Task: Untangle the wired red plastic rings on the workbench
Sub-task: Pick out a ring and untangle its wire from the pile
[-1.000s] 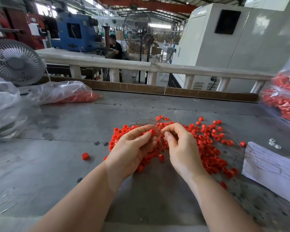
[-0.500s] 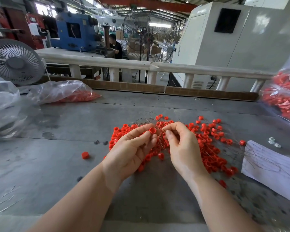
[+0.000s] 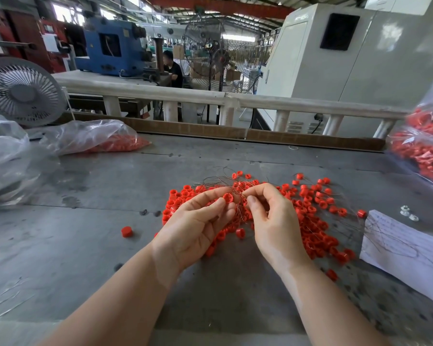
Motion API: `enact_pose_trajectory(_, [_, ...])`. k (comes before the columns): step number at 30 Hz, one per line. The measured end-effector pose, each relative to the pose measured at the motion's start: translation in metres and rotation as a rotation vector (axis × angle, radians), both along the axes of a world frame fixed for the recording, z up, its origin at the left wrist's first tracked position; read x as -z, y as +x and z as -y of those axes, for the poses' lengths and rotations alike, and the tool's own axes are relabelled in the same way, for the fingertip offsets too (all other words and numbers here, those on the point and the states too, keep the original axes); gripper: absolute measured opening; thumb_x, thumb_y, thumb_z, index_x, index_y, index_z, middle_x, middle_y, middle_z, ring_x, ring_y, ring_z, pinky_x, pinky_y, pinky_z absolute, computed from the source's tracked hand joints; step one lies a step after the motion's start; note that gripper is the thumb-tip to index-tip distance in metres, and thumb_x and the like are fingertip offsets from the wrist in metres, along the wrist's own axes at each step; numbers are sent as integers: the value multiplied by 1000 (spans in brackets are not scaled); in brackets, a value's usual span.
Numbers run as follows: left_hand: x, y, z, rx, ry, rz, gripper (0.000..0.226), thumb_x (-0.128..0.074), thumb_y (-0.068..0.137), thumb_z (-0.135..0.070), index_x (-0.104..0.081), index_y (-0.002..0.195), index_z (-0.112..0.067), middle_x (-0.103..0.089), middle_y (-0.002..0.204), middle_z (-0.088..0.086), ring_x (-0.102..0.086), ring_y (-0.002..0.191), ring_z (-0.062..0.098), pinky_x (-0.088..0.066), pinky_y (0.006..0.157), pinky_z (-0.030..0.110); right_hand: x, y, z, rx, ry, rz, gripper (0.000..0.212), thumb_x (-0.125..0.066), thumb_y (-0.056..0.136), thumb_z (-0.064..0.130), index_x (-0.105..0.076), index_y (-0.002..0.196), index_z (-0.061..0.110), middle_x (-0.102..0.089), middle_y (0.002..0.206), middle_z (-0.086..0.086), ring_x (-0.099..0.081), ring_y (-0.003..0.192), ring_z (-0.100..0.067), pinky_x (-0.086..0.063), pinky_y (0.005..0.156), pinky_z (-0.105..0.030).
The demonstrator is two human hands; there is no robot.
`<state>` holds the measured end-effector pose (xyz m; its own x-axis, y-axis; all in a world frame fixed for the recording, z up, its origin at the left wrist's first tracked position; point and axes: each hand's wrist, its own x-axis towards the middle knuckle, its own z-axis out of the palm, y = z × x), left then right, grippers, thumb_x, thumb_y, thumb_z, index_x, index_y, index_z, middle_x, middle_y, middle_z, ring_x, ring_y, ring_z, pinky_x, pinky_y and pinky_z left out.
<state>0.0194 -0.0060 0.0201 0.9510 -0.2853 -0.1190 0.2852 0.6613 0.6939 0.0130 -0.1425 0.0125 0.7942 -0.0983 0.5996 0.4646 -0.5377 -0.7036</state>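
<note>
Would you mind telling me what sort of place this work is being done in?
Most likely a factory floor: a blue machine and a large white machine cabinet stand behind the grey workbench, and clear bags of red parts lie on it.

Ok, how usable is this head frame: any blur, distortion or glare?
Head view: hands and the ring pile are sharp; the bag of rings at the right edge is smeared; the wide angle bows the white rail; soft daylight, faint shadows, mild sheen on the plastic bag.
</note>
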Motion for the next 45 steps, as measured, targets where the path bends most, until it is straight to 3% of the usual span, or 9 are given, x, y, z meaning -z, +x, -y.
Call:
enact_pose_trajectory(9, [1,1,-1,12,0,27,23,-59,68,1,-76,80,-7,-69,75,9,-70,68,14,-58,63,21,0,-1,0,-4,4,-22,21,-55,91,3,-59,84,22,-60,77,16,-57,78,2,-40,68,-7])
enact_pose_trajectory(17, [2,2,-2,9,4,65,24,-59,67,3,-77,78,-8,-71,81,11,-71,77,16,-57,62,21,-2,-3,-2,-28,7,-18,21,-56,91,3,-60,84,22,-62,77,16,-58,81,2,-41,69,-7])
enact_pose_trajectory(29, [2,1,-3,28,11,64,24,-59,67,4,-76,77,-9,-72,83,11,-72,78,18,-58,60,23,-2,-4,-2,-35,4,-31,20,-56,91,4,-61,84,22,-62,77,16,-58,81,2,-40,68,-5])
enact_pose_trajectory(45, [2,-1,-2,-3,52,85,25,-60,64,3,-77,71,-13,-73,79,7,-72,75,15,-58,63,22,-1,-7,-3,-30,-43,-21,21,-57,90,4,-60,84,24,-62,78,15,-57,75,-2,-42,68,-12])
